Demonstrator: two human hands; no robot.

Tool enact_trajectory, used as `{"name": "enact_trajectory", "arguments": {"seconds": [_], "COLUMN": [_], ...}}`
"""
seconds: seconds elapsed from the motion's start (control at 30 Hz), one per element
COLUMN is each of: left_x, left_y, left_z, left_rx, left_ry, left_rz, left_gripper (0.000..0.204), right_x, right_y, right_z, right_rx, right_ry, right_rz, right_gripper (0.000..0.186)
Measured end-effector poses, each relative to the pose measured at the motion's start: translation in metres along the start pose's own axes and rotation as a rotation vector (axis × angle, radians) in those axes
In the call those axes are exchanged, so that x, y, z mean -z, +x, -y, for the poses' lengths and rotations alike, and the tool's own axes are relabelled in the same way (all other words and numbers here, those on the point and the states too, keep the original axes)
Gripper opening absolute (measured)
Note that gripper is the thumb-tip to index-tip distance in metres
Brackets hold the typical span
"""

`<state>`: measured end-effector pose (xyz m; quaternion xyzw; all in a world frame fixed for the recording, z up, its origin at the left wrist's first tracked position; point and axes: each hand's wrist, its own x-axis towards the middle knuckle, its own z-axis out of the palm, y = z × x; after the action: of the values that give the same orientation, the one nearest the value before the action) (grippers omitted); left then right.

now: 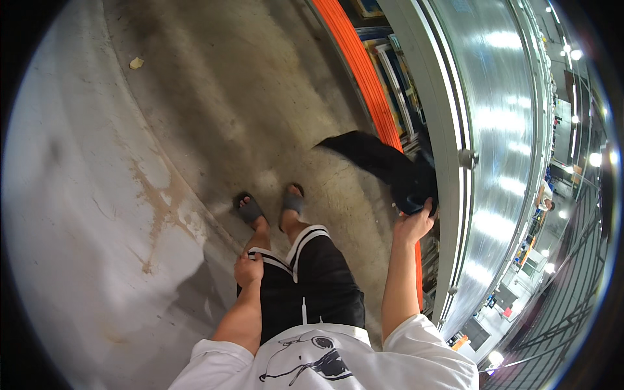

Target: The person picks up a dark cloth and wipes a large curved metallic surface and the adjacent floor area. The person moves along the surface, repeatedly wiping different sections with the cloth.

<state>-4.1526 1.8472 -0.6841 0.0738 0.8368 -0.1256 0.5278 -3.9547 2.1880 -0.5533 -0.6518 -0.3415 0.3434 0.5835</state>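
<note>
My right hand [416,224] is raised beside the long metal table and closed on a black cloth [377,157]. The cloth's far end trails out to the left over the floor, slightly blurred. What kind of cloth it is, I cannot tell. My left hand [249,270] hangs against the hem of my black shorts [325,279], its fingers curled in. Whether anything lies inside those fingers is hidden.
To my right runs a long table [500,130] with a shiny surface and a grey edge. Beneath it, an orange beam [367,71] fronts a shelf of flat items [396,84]. A pale wall [71,214] rises on the left. A small scrap [136,63] lies on the concrete floor [247,84].
</note>
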Motion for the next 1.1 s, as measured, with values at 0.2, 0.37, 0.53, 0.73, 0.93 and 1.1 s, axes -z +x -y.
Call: {"name": "enact_trajectory", "arguments": {"seconds": [0.2,0.37,0.53,0.73,0.93,1.1], "left_x": [0.057,0.124,0.201,0.279,0.325,0.337], "left_y": [0.049,0.084,0.079,0.072,0.090,0.137], "left_z": [0.014,0.007,-0.012,-0.059,-0.078,-0.114], "left_rx": [-0.093,-0.146,-0.030,-0.191,-0.227,-0.311], "left_ry": [-0.273,-0.407,-0.354,-0.370,-0.298,-0.176], "left_rz": [-0.061,-0.115,-0.194,-0.273,-0.260,-0.155], "left_gripper": [0.056,0.048,0.046,0.048,0.053,0.062], "right_x": [-0.030,-0.057,-0.238,-0.537,-0.379,-0.032], "right_y": [0.060,0.088,0.078,0.059,0.057,0.117], "right_z": [-0.108,-0.175,-0.188,-0.115,-0.126,-0.155], "right_rx": [0.068,-0.087,0.052,0.425,0.007,-0.330], "right_ry": [-1.344,-1.267,-1.198,-1.032,-1.125,-1.307], "right_rz": [0.150,-0.110,0.237,0.535,0.542,-0.023], "right_gripper": [0.075,0.078,0.066,0.061,0.054,0.058]}}
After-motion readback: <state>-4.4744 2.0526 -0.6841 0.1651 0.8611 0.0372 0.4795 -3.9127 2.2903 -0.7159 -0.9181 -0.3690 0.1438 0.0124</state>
